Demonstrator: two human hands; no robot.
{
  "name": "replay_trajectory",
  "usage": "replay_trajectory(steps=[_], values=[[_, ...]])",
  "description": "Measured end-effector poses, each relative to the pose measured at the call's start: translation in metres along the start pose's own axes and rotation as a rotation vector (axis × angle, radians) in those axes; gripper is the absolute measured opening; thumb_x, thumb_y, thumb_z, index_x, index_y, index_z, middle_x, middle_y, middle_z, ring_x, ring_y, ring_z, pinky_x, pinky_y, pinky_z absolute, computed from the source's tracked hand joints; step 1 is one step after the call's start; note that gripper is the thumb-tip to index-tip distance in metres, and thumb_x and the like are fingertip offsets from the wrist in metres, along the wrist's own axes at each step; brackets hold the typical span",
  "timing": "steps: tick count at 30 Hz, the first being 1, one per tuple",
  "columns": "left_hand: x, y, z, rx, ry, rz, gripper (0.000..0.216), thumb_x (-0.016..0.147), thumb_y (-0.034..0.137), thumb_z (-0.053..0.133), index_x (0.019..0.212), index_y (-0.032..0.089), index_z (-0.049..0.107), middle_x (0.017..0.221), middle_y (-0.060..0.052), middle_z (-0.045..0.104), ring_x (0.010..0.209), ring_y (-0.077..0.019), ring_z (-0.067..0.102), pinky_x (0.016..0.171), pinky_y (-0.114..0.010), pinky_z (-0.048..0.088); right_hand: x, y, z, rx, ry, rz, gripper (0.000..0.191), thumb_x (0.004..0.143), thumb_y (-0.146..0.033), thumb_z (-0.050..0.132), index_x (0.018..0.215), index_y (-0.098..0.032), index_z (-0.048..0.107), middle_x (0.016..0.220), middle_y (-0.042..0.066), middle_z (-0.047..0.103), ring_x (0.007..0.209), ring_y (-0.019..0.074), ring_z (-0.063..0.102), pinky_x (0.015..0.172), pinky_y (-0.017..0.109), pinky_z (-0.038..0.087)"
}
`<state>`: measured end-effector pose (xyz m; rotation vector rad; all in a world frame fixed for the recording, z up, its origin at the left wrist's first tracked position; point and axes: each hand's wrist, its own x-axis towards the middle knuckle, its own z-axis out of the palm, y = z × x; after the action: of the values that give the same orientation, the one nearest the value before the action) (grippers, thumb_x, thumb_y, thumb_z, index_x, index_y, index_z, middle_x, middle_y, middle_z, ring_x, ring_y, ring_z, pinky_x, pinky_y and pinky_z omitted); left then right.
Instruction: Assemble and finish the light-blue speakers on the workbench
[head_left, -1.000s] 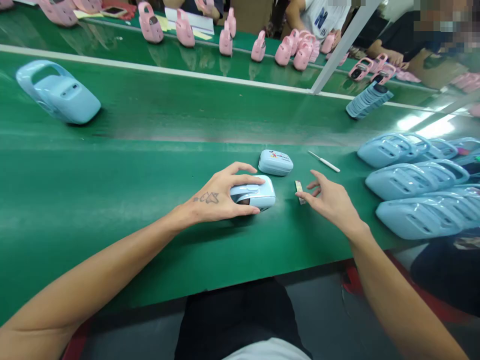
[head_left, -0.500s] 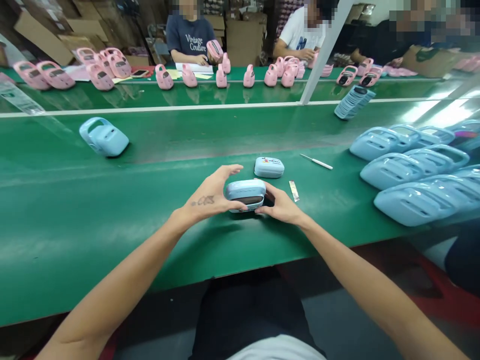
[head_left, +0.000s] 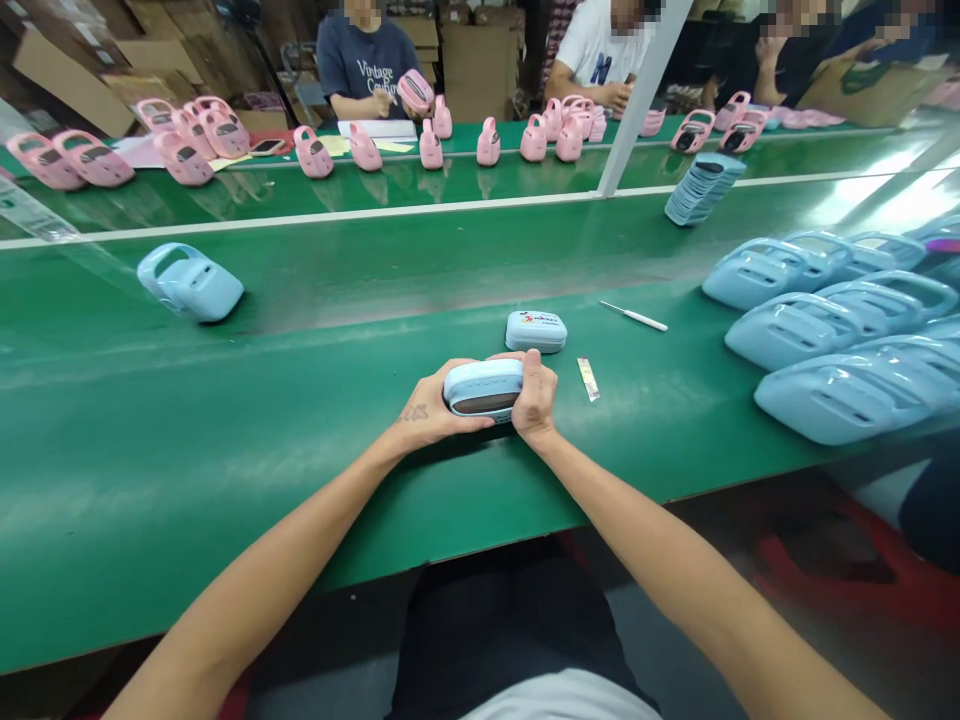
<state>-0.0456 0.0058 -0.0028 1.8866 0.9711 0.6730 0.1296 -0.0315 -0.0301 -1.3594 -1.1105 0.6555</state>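
Observation:
Between my two hands is a light-blue rounded plastic case point(head_left: 484, 378) with a dark slot-like band along its near side. My left hand point(head_left: 439, 408) wraps around its left end, with the thumb along the lower near edge. Round the right end my right hand point(head_left: 535, 398) is closed, thumb up on top. The fingers behind the case are partly hidden. Just beyond it lies a second, smaller-looking light-blue case point(head_left: 535, 332) with a printed cartoon and lettering on top. A small pale strip point(head_left: 589, 379) rests to the right of my hands.
A white-handled screwdriver-like tool point(head_left: 634, 316) lies further right. Rows of blue handled shells point(head_left: 832, 400) occupy the right side. One blue handled shell point(head_left: 191, 283) sits at left, and a blue stack point(head_left: 701, 190) behind. Pink handled units point(head_left: 431, 146) line the far bench, where people sit.
My left hand has closed in on the case, and my right hand has shifted to grip its right end with the thumb on top. The view has moved slightly.

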Motion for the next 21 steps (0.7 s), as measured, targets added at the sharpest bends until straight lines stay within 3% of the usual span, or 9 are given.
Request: replay_trajectory(steps=[5,11,15,18,20,21], values=[[0.001,-0.003,-0.001,0.001,-0.008,-0.003,0.076,0.064,0.048,0.093,0.129,0.021,0.065,0.126,-0.007,0.077,0.112,-0.0264,0.074,0.100,-0.037,0.058,-0.002,-0.004,-0.002,-0.085,0.039,-0.026,0.086,0.105,-0.068,0.011,0.088,-0.022,0.083,0.090,0.012,0.082,0.090,0.0279,0.079,0.083,0.038,0.059],[0.001,0.004,-0.001,0.008,-0.004,-0.020,0.074,0.066,0.050,0.091,0.129,0.021,0.066,0.123,-0.007,0.078,0.107,-0.0265,0.075,0.096,-0.036,0.060,-0.001,-0.004,0.006,0.008,0.072,0.011,0.079,0.105,-0.064,0.020,0.083,-0.021,0.083,0.087,0.012,0.083,0.087,0.0290,0.078,0.082,0.040,0.059],[0.005,0.011,-0.007,0.070,0.049,-0.108,0.077,0.061,0.056,0.094,0.125,0.021,0.068,0.114,-0.007,0.081,0.104,-0.0311,0.077,0.095,-0.041,0.062,0.012,-0.007,0.000,0.075,-0.006,0.011,0.066,0.105,-0.062,0.031,0.104,-0.021,0.083,0.107,0.010,0.084,0.106,0.0298,0.078,0.096,0.040,0.060],[0.022,0.001,-0.031,0.121,0.263,-0.229,0.084,0.057,0.059,0.095,0.126,0.020,0.069,0.117,-0.009,0.081,0.108,-0.0375,0.076,0.099,-0.052,0.062,0.030,-0.016,-0.044,0.040,0.000,-0.067,0.044,0.098,-0.054,0.056,0.123,-0.025,0.077,0.127,0.007,0.080,0.120,0.0266,0.074,0.106,0.038,0.059],[0.041,-0.012,-0.061,0.129,0.441,-0.276,0.083,0.061,0.061,0.093,0.129,0.020,0.068,0.124,-0.010,0.079,0.117,-0.0390,0.074,0.106,-0.059,0.059,0.040,-0.026,-0.098,-0.098,0.031,-0.177,0.038,0.092,-0.045,0.067,0.123,-0.026,0.076,0.131,0.008,0.078,0.121,0.0262,0.073,0.106,0.040,0.059],[0.051,-0.020,-0.079,0.122,0.552,-0.217,0.082,0.064,0.062,0.091,0.132,0.021,0.067,0.123,-0.007,0.079,0.118,-0.0381,0.073,0.107,-0.060,0.058,0.043,-0.031,-0.131,-0.205,0.057,-0.250,0.033,0.091,-0.041,0.069,0.119,-0.026,0.077,0.134,0.008,0.077,0.125,0.0268,0.071,0.107,0.042,0.059]])
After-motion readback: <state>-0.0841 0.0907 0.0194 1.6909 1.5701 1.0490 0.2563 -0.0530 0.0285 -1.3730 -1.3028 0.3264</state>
